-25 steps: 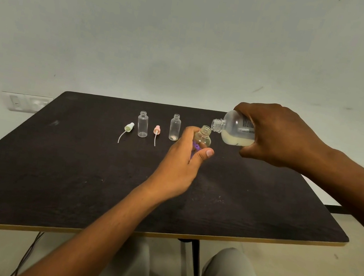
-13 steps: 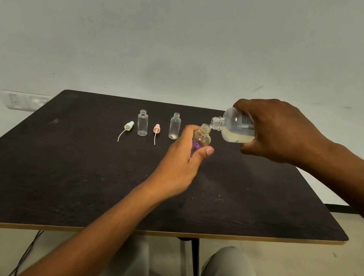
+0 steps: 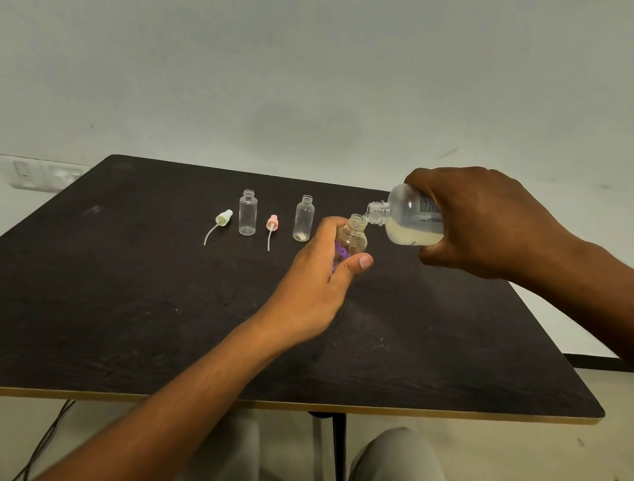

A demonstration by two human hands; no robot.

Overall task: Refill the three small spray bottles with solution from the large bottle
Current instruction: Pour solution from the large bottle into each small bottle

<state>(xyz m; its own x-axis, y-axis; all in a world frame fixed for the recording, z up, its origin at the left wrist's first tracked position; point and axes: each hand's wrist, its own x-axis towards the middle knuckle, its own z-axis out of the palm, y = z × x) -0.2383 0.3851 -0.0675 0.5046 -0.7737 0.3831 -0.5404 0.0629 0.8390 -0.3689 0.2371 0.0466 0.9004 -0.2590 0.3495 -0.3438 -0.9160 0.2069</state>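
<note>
The right hand (image 3: 490, 223) grips the large bottle (image 3: 411, 220), tilted almost level, its mouth just above and right of the small spray bottle (image 3: 352, 238), which the left hand (image 3: 317, 278) holds near-upright above the tabletop (image 3: 89, 286).

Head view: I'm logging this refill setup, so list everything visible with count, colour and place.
large bottle: 1, clear with milky liquid, tipped sideways in right hand, mouth at the held bottle's neck
small spray bottles: 3, clear, uncapped; one held, two upright at table back
green spray cap: 1, lying left of them
pink spray cap: 1, lying between the two
table: 1, dark
wall socket: 1, white, left
left hand: grips small bottle
right hand: grips large bottle
</note>
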